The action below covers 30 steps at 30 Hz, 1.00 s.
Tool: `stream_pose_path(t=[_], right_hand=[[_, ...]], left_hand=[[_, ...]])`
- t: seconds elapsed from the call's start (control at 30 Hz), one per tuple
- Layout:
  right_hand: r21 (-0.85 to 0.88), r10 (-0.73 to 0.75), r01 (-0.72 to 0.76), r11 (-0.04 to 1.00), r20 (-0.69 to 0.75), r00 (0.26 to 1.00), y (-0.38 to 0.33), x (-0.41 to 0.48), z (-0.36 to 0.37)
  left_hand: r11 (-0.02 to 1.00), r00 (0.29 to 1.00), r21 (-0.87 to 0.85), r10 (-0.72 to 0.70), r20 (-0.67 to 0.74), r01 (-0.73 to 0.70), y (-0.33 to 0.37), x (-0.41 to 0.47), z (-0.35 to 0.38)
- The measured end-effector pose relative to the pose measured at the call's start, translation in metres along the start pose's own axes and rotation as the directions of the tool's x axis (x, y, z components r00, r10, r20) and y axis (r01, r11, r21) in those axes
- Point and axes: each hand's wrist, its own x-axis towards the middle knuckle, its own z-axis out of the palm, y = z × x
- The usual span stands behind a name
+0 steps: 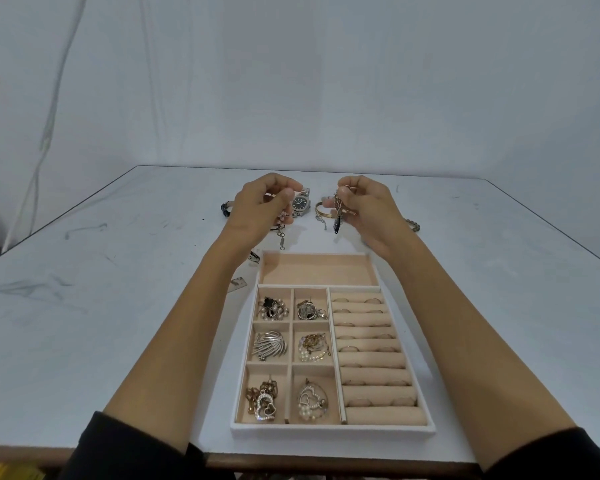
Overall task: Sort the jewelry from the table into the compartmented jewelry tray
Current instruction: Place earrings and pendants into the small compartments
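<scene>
The beige compartmented jewelry tray (pixel 246 375) lies near the table's front edge. Its six small compartments hold brooches, pendants and pearl pieces, and rings sit in the ring rolls (pixel 371 358) on its right side. The long far compartment (pixel 319 270) is bare. Beyond the tray, my left hand (pixel 260 209) is raised and grips a thin chain bracelet (pixel 282 237) that dangles below it. My right hand (pixel 364 211) pinches a chain with a dark pendant (pixel 337 216) hanging from its fingers.
On the white table (pixel 118 271) beyond the hands lie a dark-faced metal watch (pixel 300 202), a gold bangle (pixel 323 209), a dark strap (pixel 226 208) at the left and a beaded bracelet (pixel 413 224) at the right. Small metal pieces (pixel 253 256) lie left of the tray.
</scene>
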Motion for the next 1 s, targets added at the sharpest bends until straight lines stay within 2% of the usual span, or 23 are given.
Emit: stream_pose_path(t=[0.07, 0.13, 0.4, 0.63, 0.8, 1.0], right_hand=[[0.178, 0.023, -0.027, 0.984, 0.027, 0.999, -0.002, -0.003, 0.004], [0.275, 0.028, -0.038, 0.961, 0.041, 0.999, -0.005, -0.005, 0.007], [0.495, 0.017, -0.071, 0.866, 0.112, 0.994, -0.018, -0.016, 0.023], [0.509, -0.005, -0.087, 0.857, 0.177, 0.984, -0.029, -0.027, 0.025], [0.345, -0.055, -0.006, 0.938, 0.167, 0.984, -0.029, -0.034, 0.02], [0.407, -0.003, -0.06, 0.911, 0.152, 0.988, -0.032, -0.044, 0.016]], left_hand=[[1.0, 1.0, -0.009, 0.002, -0.005, -0.002, 0.002, -0.001, 0.0], [1.0, 1.0, -0.022, 0.002, -0.006, -0.002, 0.003, -0.001, 0.0], [0.983, 0.997, -0.166, 0.072, 0.0, -0.071, 0.021, -0.013, -0.005], [0.957, 0.995, -0.277, 0.101, 0.027, -0.089, 0.036, -0.039, -0.014], [0.949, 0.995, -0.308, 0.08, 0.054, -0.06, 0.041, -0.051, -0.019], [0.949, 0.994, -0.309, 0.088, 0.062, -0.065, 0.039, -0.066, -0.023]])
